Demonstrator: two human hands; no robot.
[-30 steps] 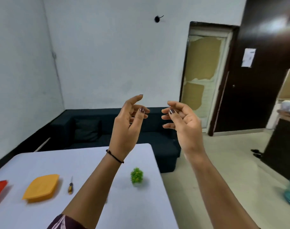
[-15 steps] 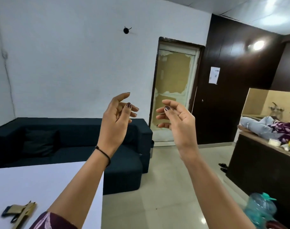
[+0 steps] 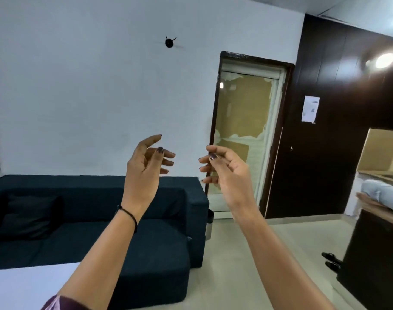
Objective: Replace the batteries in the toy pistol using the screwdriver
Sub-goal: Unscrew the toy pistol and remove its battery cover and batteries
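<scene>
Both of my hands are raised in the air in front of me, palms turned toward each other. My left hand (image 3: 145,171) has loosely curved fingers and holds nothing; a thin black band circles its wrist. My right hand (image 3: 227,173) is level with it, a short gap apart, fingers relaxed and also holding nothing. The toy pistol, the screwdriver and the batteries are out of view. Only a corner of the white table (image 3: 28,285) shows at the bottom left.
A dark blue sofa (image 3: 97,215) stands against the white wall behind the table. A door with a glass panel (image 3: 247,135) is at centre right, beside dark wood panelling (image 3: 338,108). A dark counter (image 3: 376,247) stands at the right; black shoes (image 3: 331,261) lie on the tiled floor.
The view has swung up and to the right: the table with the orange lid, screwdriver and green object has left the frame. Both hands stay raised with nothing in them.
</scene>
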